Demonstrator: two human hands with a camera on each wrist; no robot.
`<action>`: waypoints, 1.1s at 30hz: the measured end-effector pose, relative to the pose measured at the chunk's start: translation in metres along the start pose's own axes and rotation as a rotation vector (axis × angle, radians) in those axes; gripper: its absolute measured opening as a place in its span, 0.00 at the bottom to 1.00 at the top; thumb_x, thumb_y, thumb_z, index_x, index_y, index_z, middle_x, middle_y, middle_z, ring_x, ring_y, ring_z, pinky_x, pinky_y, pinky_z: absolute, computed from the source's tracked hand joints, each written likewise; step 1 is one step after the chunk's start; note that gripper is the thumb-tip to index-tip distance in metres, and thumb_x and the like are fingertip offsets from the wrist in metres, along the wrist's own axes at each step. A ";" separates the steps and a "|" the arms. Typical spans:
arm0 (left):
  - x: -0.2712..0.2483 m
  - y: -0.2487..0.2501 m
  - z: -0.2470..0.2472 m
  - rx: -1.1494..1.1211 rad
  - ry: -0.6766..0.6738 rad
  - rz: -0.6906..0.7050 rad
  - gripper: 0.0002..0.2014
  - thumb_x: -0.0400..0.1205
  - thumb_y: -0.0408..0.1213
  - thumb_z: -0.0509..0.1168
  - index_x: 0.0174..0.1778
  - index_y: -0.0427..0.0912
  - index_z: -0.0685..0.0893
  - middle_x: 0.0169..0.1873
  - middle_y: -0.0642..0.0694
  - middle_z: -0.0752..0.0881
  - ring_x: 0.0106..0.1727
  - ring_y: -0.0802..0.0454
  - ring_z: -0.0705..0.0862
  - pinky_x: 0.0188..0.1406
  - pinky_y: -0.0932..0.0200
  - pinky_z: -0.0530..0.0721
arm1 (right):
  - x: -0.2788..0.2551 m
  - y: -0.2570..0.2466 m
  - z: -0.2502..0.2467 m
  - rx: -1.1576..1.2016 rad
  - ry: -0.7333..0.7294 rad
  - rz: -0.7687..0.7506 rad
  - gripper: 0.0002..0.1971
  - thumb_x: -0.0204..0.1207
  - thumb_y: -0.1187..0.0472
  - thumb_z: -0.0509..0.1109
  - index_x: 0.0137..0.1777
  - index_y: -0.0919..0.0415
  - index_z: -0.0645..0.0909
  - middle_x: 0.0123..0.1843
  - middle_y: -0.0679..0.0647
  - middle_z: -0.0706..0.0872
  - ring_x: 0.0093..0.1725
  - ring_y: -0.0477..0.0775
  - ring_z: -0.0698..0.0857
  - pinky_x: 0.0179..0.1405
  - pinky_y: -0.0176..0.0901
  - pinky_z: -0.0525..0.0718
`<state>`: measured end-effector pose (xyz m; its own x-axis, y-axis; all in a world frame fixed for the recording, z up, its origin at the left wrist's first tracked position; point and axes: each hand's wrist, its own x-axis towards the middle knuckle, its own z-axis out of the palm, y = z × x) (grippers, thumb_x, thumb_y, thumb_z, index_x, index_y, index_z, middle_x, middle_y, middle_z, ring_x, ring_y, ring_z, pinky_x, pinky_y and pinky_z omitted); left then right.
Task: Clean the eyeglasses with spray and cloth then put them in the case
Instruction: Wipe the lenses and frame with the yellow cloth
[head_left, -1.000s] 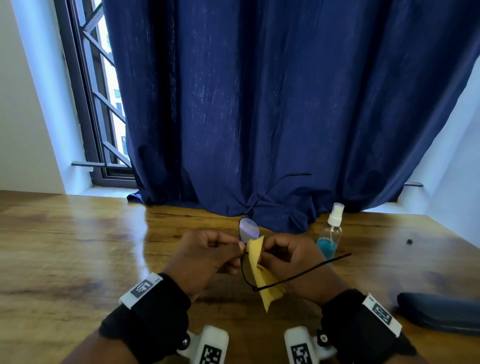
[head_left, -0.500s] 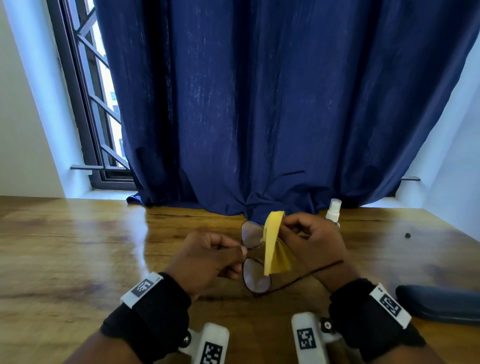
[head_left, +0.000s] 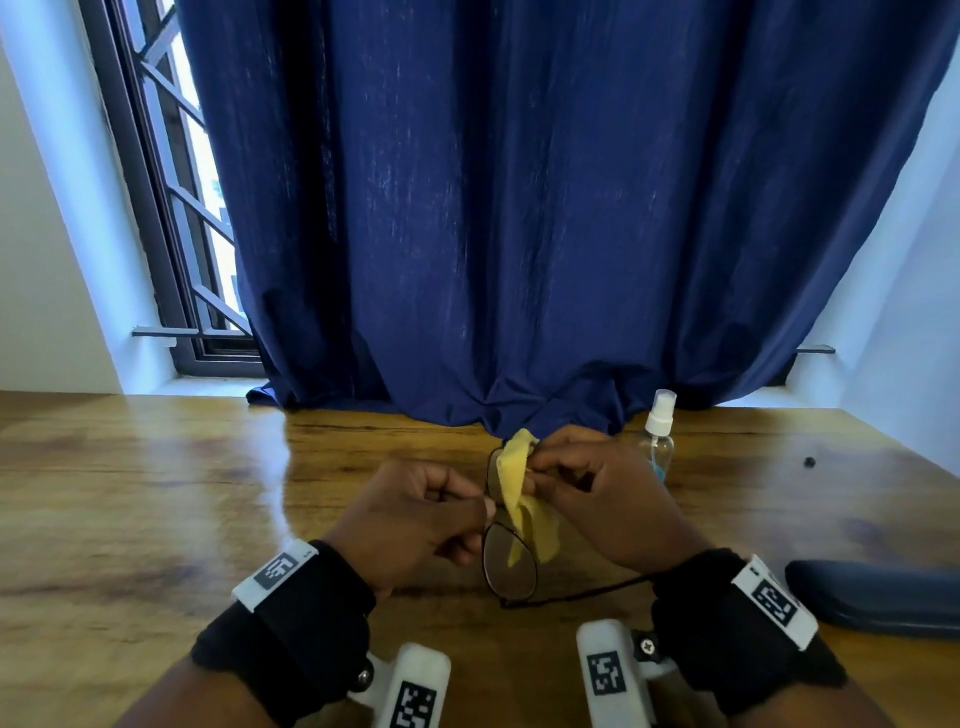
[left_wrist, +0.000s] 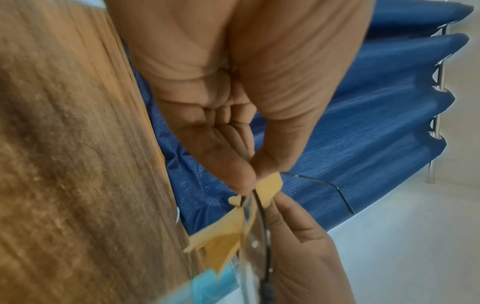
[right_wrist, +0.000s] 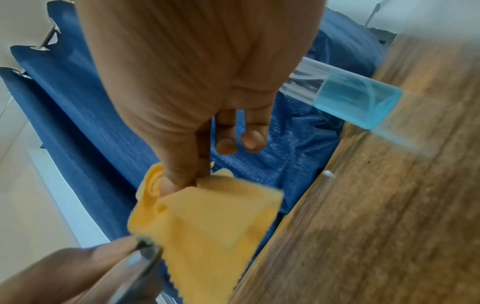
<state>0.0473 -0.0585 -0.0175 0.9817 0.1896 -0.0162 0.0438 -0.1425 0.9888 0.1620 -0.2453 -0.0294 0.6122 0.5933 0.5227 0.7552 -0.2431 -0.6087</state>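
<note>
above the middle of the table (head_left: 156, 519), near its front edge, both hands hold the eyeglasses (head_left: 511, 561) off the wood. left hand (head_left: 415, 514): thumb and forefinger pinched together on the frame between the two lenses, other fingers curled in. judged reason: a grip at the bridge steadies both lenses without touching glass. right hand (head_left: 597, 488): thumb and forefinger clamped on the yellow cloth (head_left: 524, 499), which is folded over the upper lens, one flap each side, so both faces get rubbed at once; loose tail hangs over the lower lens. temples are open, one trailing toward the right wrist.

spray bottle (head_left: 658, 436) stands upright behind the right hand, near the back edge by the blue curtain (head_left: 519, 208), blue liquid low in it; likely parked within reach. case (head_left: 878, 597) lies at the right edge, looks closed, well apart from the hands.

step judged: wiping stage, upper lens. lower lens and casing not yet done. risk: thin wire frame, twisting under uneven pinch force.
</note>
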 end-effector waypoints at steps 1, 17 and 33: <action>0.000 -0.001 0.001 -0.003 -0.002 0.003 0.02 0.79 0.28 0.74 0.43 0.31 0.91 0.28 0.42 0.90 0.27 0.55 0.87 0.28 0.63 0.87 | 0.000 -0.001 0.000 0.005 0.004 -0.018 0.07 0.75 0.58 0.80 0.52 0.53 0.93 0.50 0.39 0.87 0.50 0.41 0.87 0.45 0.27 0.82; 0.006 -0.004 -0.006 -0.218 -0.102 -0.096 0.06 0.82 0.27 0.68 0.42 0.33 0.90 0.28 0.45 0.90 0.27 0.57 0.85 0.25 0.65 0.84 | -0.001 -0.006 -0.004 -0.130 -0.072 -0.211 0.09 0.70 0.55 0.83 0.49 0.54 0.91 0.52 0.40 0.88 0.51 0.33 0.83 0.49 0.24 0.77; 0.007 -0.008 -0.007 -0.320 -0.128 -0.146 0.05 0.80 0.29 0.70 0.46 0.31 0.89 0.30 0.44 0.88 0.27 0.57 0.85 0.24 0.66 0.84 | -0.002 -0.013 -0.005 -0.230 -0.084 -0.223 0.11 0.76 0.46 0.72 0.48 0.51 0.89 0.47 0.41 0.84 0.47 0.42 0.82 0.47 0.41 0.81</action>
<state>0.0530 -0.0493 -0.0249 0.9855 0.0600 -0.1588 0.1447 0.1921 0.9706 0.1526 -0.2472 -0.0192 0.4119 0.7099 0.5713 0.9073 -0.2612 -0.3296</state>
